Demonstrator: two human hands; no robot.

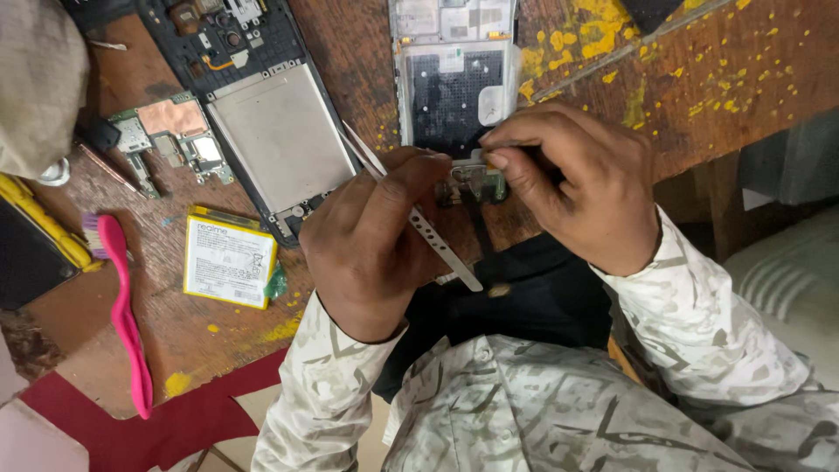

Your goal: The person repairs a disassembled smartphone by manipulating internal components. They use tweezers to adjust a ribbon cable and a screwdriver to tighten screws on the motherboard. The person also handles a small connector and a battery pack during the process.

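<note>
Left hand [376, 245] grasping metal tweezers [419, 223], right hand [568, 183] pinching a small green circuit board [476, 185] at the counter [699, 70] edge; seating it appears next, demanding steadiness.

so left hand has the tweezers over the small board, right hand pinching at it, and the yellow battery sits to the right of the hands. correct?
One thing is off: the battery lies to the left of the hands, beside the pink brush, as the head view shows. The rest holds: the left hand has the tweezers over the small board, and the right hand pinches at it.
</note>
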